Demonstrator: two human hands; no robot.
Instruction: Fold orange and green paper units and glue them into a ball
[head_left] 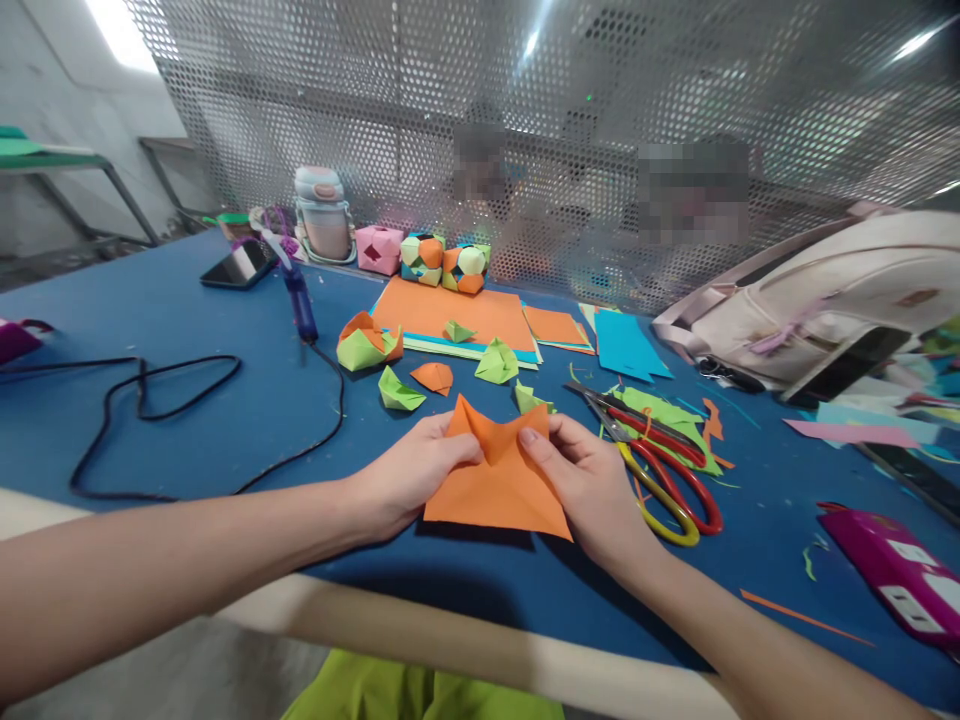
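Note:
An orange square of paper (499,490) is held between my two hands just above the blue table, its far edge dipping in the middle. My left hand (416,465) grips its left side, thumb on top. On the right side, my right hand (589,475) pinches it the same way, with the thumb near the far edge. Beyond the paper lie folded green pieces (496,360), a small folded orange piece (433,377) and a joined green-and-orange piece (367,343). Scissors with red and yellow handles (660,480) rest close to my right hand.
Stacked orange sheets (450,310) and blue sheets (630,345) lie farther back, before finished paper cubes (424,258) and a bottle (324,215). A glue gun (300,300) trails its black cord (289,455) leftward. A backpack (840,290) and magenta case (896,575) sit at right.

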